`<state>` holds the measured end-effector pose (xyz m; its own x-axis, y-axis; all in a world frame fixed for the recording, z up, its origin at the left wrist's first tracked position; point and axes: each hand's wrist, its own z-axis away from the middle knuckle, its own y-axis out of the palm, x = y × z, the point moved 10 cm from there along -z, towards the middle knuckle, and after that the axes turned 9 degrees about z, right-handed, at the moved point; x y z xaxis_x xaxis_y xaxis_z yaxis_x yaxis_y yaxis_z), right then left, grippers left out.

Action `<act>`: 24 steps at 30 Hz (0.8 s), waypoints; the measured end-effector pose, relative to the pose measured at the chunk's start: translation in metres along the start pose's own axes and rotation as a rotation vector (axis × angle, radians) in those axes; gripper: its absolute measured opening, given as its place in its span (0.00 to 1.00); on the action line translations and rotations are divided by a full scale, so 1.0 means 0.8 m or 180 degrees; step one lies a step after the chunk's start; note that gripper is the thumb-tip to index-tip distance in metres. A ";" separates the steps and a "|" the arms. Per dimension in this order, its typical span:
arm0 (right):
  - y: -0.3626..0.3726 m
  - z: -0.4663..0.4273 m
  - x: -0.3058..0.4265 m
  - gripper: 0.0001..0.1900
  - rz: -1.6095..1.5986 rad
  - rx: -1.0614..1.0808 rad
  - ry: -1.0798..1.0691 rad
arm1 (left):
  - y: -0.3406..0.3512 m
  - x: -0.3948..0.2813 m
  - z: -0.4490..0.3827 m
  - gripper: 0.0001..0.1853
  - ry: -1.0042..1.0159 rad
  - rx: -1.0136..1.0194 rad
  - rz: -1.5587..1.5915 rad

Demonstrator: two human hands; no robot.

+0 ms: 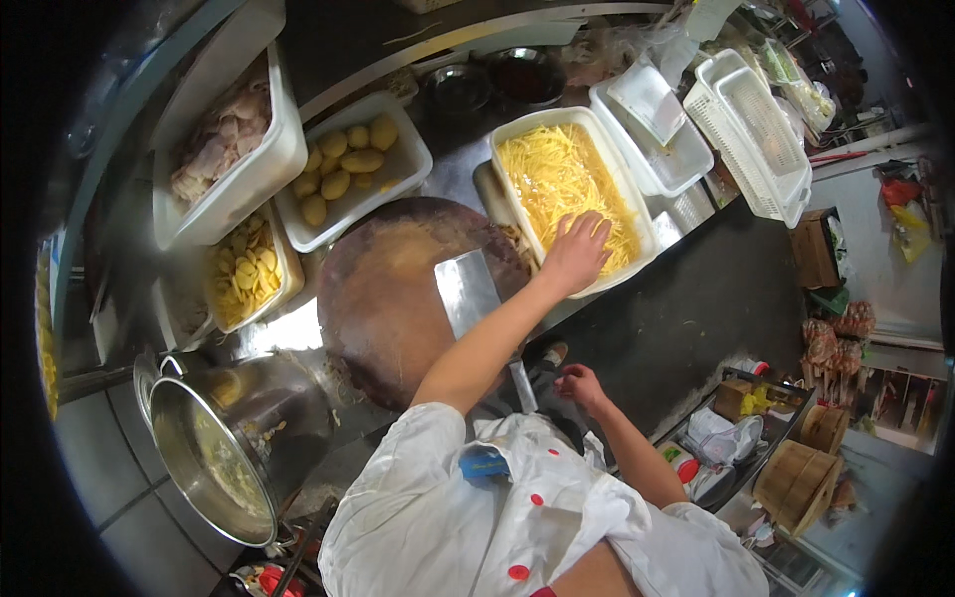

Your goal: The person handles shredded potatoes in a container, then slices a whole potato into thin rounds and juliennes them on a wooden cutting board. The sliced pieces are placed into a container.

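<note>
My left hand (578,254) reaches across to a white plastic tub (647,246) of yellow potato shreds (556,168) in liquid. Its fingers are spread and lie at the surface of the shreds near the tub's close edge. Under my left forearm a cleaver (470,287) rests flat on a round wooden chopping block (388,298). The cleaver's handle (524,388) points towards my body, past the block's edge. My right hand (580,386) hangs in the air to the right of that handle, fingers loosely curled, with nothing visible in it.
Beyond the block stand tubs of whole peeled potatoes (339,168), potato slices (250,272) and raw meat (224,145). A large steel pot (213,463) is at left. White baskets (753,138) sit at upper right; wooden buckets (797,485) are on a low shelf at right.
</note>
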<state>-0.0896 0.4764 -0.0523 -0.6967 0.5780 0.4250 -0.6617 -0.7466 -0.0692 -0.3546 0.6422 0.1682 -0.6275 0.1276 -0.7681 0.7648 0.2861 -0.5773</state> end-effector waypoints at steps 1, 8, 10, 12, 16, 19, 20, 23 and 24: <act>0.012 0.006 0.002 0.20 -0.0202 0.0064 -0.0015 | -0.019 -0.006 0.002 0.25 0.0195 -0.0240 0.0530; 0.154 0.011 0.080 0.21 0.0130 0.0752 -0.0490 | -0.106 0.009 0.060 0.32 0.0431 -0.0316 0.0045; 0.156 0.004 0.078 0.18 0.0295 0.0566 -0.0453 | -0.186 0.037 0.082 0.27 0.0269 -0.0572 -0.0316; 0.139 0.043 0.132 0.15 0.1200 0.0175 -0.0908 | -0.268 0.094 0.115 0.25 -0.0286 -0.1036 -0.0554; 0.122 0.122 0.221 0.12 0.1804 0.0213 -0.1264 | -0.418 0.312 0.215 0.19 -0.1407 -0.1574 -0.0577; 0.129 0.144 0.248 0.13 0.2978 -0.0244 -0.2124 | -0.477 0.395 0.244 0.19 -0.2192 -0.1441 -0.1142; 0.141 0.150 0.251 0.16 0.3380 -0.0336 -0.2567 | -0.483 0.445 0.261 0.23 -0.2657 -0.1128 -0.1125; 0.167 0.154 0.229 0.22 0.3390 -0.0264 -0.2317 | -0.461 0.529 0.291 0.26 -0.3200 -0.0255 -0.1428; 0.167 0.155 0.227 0.22 0.3479 -0.0433 -0.2217 | -0.435 0.521 0.262 0.30 -0.3341 0.0095 -0.1147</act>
<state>-0.2699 0.4407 0.1274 -0.6272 -0.6256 0.4639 0.1016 -0.6563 -0.7477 -0.8515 0.3968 -0.0093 -0.3892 -0.8302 -0.3991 0.5745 0.1199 -0.8097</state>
